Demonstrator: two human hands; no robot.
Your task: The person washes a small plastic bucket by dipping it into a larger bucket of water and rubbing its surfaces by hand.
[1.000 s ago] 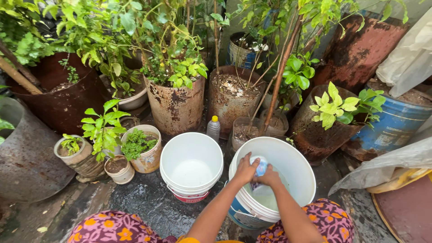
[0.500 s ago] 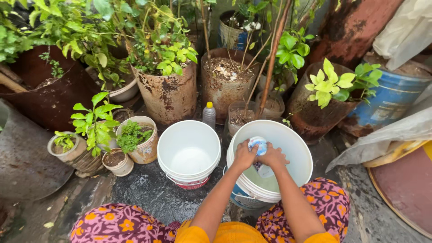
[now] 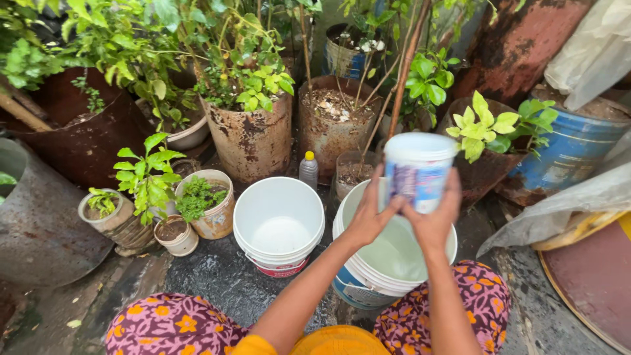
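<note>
A small white plastic cup [image 3: 418, 171] with a blue printed side is raised above a large white bucket [image 3: 347, 263] that holds pale greenish water. My left hand [image 3: 369, 215] grips the cup's lower left side. My right hand [image 3: 439, 217] holds its underside and right side. The cup is blurred from motion. To the left stands a second white bucket [image 3: 263, 246] with a red band at its base and a little water in the bottom. My knees in pink flowered cloth [image 3: 167, 325] are on either side of the buckets.
Rusty metal pots with plants [image 3: 253, 135] crowd the back. Small pots with green seedlings [image 3: 202, 210] sit at the left, beside a grey metal tub [image 3: 33, 223]. A small bottle with a yellow cap [image 3: 308, 169] stands behind the buckets. A blue drum [image 3: 575, 148] and plastic sheeting [image 3: 578, 194] are at the right.
Both hands have lifted the cup up out of the right bucket toward the camera. The view has also moved closer to the buckets.
</note>
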